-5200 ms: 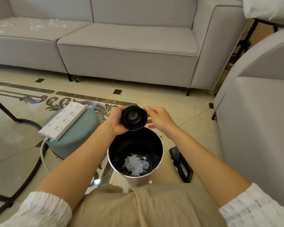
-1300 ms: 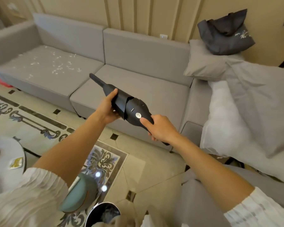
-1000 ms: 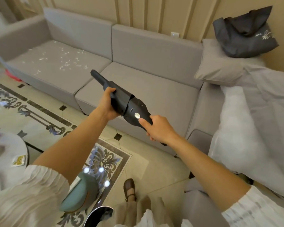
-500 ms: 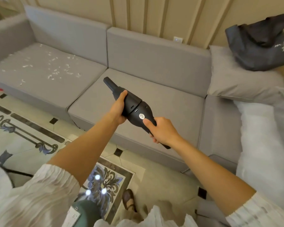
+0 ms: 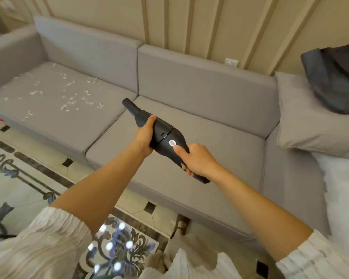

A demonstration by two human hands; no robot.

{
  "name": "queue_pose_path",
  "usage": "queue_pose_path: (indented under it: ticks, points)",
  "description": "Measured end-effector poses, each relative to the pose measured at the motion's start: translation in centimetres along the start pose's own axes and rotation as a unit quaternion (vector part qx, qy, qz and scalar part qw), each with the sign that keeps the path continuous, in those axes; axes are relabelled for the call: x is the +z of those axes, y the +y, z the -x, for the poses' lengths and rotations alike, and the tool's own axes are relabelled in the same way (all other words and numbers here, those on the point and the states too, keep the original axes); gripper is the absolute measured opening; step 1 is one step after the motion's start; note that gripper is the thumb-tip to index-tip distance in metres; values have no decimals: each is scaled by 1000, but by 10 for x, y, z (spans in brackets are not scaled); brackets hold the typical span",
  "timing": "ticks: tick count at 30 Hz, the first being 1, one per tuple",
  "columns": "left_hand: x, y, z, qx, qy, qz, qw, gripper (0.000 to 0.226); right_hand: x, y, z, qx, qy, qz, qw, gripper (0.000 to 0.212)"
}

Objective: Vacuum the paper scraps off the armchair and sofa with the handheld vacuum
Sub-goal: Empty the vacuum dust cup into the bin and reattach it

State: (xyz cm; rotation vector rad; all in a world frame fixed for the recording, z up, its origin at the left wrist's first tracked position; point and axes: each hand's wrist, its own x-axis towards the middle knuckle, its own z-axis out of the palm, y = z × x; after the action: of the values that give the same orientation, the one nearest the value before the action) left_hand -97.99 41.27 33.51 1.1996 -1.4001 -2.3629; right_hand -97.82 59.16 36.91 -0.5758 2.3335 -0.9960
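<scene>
Sofa (image 5: 199,141) grey, scraps (image 5: 69,97) on left cushion; both hands gripping vacuum (image 5: 161,135), thumb seemingly by btn.

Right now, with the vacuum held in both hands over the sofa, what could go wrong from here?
The nozzle of the handheld vacuum hangs above the bare middle cushion, apart from the paper scraps on the left cushion, so starting here would likely pick up nothing. The scraps are light and scattered; a quick approach might push some to the floor. The left hand grips the front section near a seam and could loosen it.
</scene>
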Motion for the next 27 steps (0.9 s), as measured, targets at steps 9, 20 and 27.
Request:
queue_pose_path:
  ticks: [9, 20, 27]
  points:
    - [21, 70, -99, 21, 92, 10, 996, 48, -36, -31, -136, -2, -78, -33, 996, 44]
    - [14, 110, -165, -4, 91, 7, 996, 45, -44, -59, -213, 10, -133, -52, 990, 43]
    - [1, 137, -201, -67, 44, 18, 997, 55, -29, -84, -239, 20, -90, -37, 995, 44]
